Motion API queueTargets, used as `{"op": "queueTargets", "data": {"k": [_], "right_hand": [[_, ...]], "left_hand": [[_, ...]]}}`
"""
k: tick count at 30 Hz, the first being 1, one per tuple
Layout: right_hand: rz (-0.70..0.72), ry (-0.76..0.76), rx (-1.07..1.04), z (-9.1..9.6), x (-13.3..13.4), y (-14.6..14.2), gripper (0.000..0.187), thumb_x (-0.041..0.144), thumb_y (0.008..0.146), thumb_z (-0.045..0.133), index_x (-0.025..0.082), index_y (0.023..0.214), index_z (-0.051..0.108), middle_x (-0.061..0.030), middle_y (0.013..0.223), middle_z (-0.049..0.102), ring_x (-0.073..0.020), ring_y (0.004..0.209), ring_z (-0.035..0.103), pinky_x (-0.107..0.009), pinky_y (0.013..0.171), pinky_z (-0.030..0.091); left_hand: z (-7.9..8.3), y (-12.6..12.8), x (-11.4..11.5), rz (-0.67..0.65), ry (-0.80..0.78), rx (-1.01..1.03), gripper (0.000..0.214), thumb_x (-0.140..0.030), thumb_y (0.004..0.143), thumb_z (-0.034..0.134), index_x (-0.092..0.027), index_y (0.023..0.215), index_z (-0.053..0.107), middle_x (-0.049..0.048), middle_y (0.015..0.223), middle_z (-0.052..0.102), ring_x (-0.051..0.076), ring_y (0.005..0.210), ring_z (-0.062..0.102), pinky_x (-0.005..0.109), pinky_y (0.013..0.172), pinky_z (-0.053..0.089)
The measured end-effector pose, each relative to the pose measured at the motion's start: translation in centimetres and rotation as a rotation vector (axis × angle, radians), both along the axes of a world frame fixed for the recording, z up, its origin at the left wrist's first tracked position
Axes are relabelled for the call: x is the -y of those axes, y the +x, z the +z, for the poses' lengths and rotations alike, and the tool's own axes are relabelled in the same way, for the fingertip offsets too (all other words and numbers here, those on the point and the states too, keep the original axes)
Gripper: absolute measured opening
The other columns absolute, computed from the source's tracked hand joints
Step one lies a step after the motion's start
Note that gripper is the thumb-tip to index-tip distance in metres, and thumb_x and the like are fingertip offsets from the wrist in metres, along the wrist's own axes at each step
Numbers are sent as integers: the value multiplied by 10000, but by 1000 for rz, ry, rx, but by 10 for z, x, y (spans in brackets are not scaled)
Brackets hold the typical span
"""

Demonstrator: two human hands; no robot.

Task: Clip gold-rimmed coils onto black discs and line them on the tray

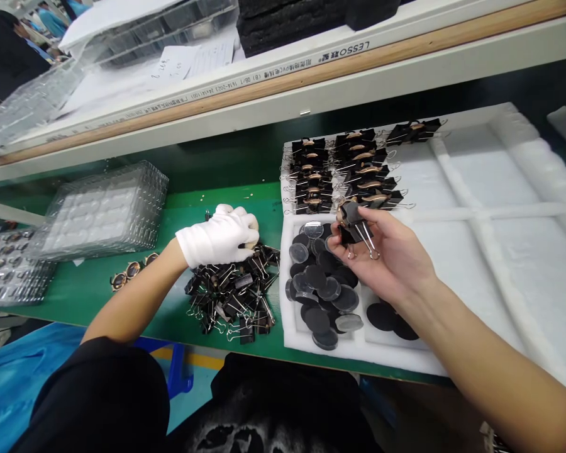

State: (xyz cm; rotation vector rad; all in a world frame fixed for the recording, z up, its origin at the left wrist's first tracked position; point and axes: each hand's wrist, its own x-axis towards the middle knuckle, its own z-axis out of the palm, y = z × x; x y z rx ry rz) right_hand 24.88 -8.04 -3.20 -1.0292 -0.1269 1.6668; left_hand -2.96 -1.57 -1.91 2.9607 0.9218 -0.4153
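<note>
My left hand [222,236], in a white glove, is at the far edge of a pile of black binder clips [233,302] on the green table. Its fingers are curled, and whatever they hold is hidden. My bare right hand [387,251] holds a black binder clip [353,231] clamped on a round piece with a gold-coloured rim, its wire handles pointing down. Below this hand, dark and clear round discs [316,280] fill a compartment of the white foam tray [287,321]. Similar clipped pieces [365,168] stand in rows in the tray's far compartments.
A stack of clear plastic trays [108,211] lies at the left, beside more trays [9,264] holding small round parts. Gold-rimmed round pieces [133,270] lie near my left forearm. A white shelf edge [264,107] crosses above the table. More black discs [382,314] lie under my right wrist.
</note>
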Motion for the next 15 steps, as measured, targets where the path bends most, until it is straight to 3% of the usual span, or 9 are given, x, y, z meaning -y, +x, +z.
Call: {"op": "queueTargets", "data": {"k": [4,7,12,15], "right_hand": [[72,76,50,-7,0,3,99,279,866,736,252,781,692,-20,885,668,-165,799,631,-286,602,581],[163,164,122,-13,1,3,109,346,850,781,274,829,702,-34,920,692,-213,852,663,-348,642,608],[252,221,162,-15,5,2,164,393,813,825,283,879,723,-47,947,715,-240,851,673,-394,660,629],[258,213,153,-13,5,1,139,380,814,819,282,866,736,-38,936,713,-215,816,663,-358,647,626]], "left_hand": [[12,-13,-1,103,18,180,306,-384,915,644,-174,696,605,51,1023,708,202,929,601,375,863,357],[19,-22,-3,166,-72,291,287,-369,909,633,-179,698,595,47,1044,716,191,992,641,346,898,400],[17,-21,-1,184,-223,205,303,-388,946,549,-182,726,542,55,1273,682,133,858,644,300,809,438],[16,-18,-1,230,-238,230,234,-372,911,562,-199,762,511,57,1181,703,154,912,662,278,774,462]]}}
